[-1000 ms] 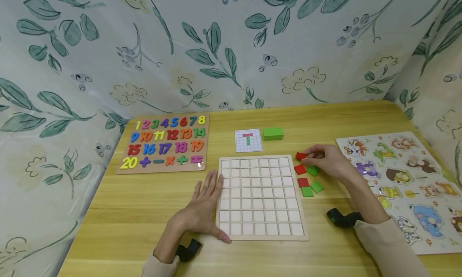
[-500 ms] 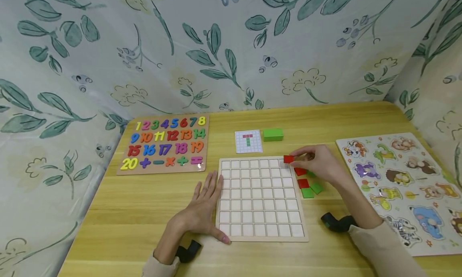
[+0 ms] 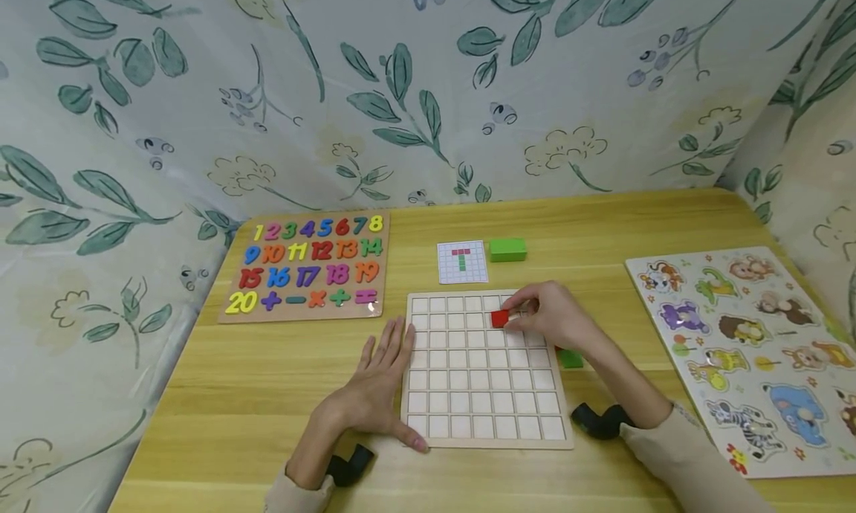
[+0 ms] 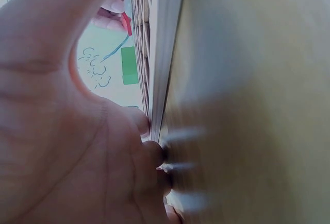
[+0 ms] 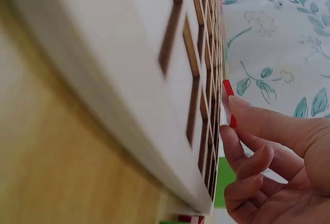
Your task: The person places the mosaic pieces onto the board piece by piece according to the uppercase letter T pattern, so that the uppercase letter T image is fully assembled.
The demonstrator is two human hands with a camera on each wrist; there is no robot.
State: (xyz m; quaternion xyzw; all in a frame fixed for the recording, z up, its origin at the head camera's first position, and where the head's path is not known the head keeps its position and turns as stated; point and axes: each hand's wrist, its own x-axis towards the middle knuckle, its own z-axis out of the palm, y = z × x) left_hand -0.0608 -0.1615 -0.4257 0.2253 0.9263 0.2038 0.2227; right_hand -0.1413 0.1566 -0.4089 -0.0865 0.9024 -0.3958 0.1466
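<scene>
My right hand [image 3: 551, 316] pinches a small red square tile [image 3: 499, 319] between thumb and fingers, over the upper right part of a wooden grid board [image 3: 460, 380]. The right wrist view shows the same red tile [image 5: 230, 103] tilted at the fingertips, close over the board's cells. Fingers spread, my left hand [image 3: 374, 386] rests along the board's left edge, thumb at the lower left corner. In the left wrist view the left palm [image 4: 77, 147] fills the near side, fingertips against the board's side [image 4: 167, 38]. A green tile [image 3: 571, 359] shows past the right wrist; other loose tiles are hidden.
Behind the board lie a card [image 3: 462, 262] with a red and green T pattern and a green block [image 3: 508, 250]. A number puzzle board [image 3: 306, 268] is at the left. An animal puzzle board [image 3: 742, 349] lies on the right. A patterned cloth [image 3: 428, 89] hangs behind the table.
My right hand has lifted the red tile from the loose tiles at the right and carried it left over the grid board. The left hand has stayed at the board's left edge.
</scene>
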